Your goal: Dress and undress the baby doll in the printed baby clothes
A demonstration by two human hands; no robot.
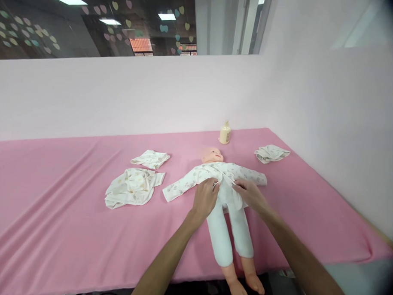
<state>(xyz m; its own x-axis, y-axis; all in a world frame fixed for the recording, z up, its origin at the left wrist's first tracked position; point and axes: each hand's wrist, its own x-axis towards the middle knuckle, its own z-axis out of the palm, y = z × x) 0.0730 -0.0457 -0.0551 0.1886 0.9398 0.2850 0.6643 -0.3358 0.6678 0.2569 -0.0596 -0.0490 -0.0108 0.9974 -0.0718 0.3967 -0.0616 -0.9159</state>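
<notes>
At the far left of the pink-covered worktop [52,228] lies a loose, crumpled bundle of white baby clothing [133,187], with a smaller folded white garment [150,159] just beyond it. Neither is touched by a hand.

Next, a sleeve [181,185] of the patterned shirt reaches out toward that pile. The left hand [205,198] comes in over the doll's chest, thumb and fingers pinched together on what looks like one front edge of the shirt [212,169]. The doll [220,241] lies on its back on the worktop, head at the far end, its bare feet [238,291] hanging past the near edge. Its legs are white down to the shins; whether that is trousers or a cloth body I cannot tell. Beyond the head stands a pale yellow pump bottle [225,134].

The right hand [251,193] is on the other side of the chest, its thumb and forefinger seeming to pinch the opposite edge. The second sleeve [252,174] stretches out behind it. Farthest right is another folded white cloth [272,153].

As I judge it, the shirt is on, with both arms in the sleeves, though the cuffs hide any hands. The front is parted lower down and not yet fastened; closing and straightening it seem left.
</notes>
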